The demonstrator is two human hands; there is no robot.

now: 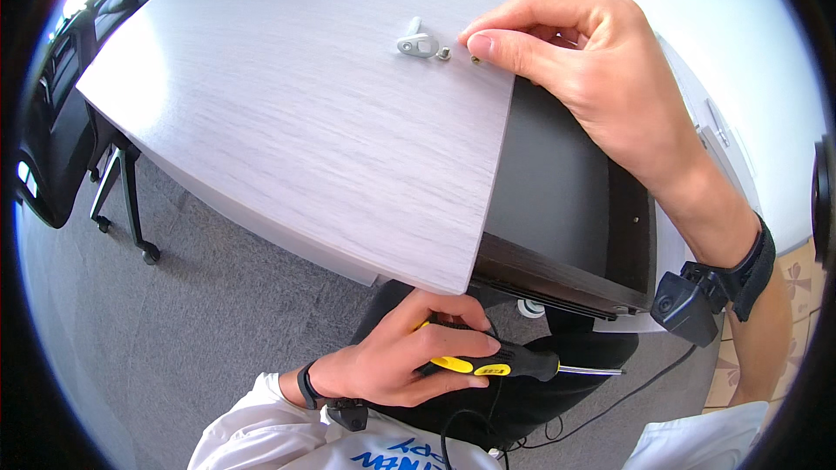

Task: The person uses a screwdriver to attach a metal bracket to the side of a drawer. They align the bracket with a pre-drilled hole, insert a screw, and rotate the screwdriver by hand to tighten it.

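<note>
My left hand (401, 352), low over my lap, is wrapped round the handle of a black and yellow screwdriver (533, 364). Its thin metal shaft points to the right. Over the far right edge of the pale wood-grain tabletop, my right hand (592, 57) is closed, thumb and index finger pinched together. Whatever lies between those fingertips is too small or hidden to make out. Just below the fingertips is a small brass-coloured piece (475, 60). To its left lie a small metal fastener (444, 54) and a light grey metal fitting (418, 44) with a rounded end and a stem.
The pale tabletop (305, 139) has its front corner above my lap. Right of it, at a lower level, sits a dark panel or drawer unit (557, 165). Black chairs (61, 130) stand at the left on grey carpet (261, 278). A black cable (623, 400) trails at lower right.
</note>
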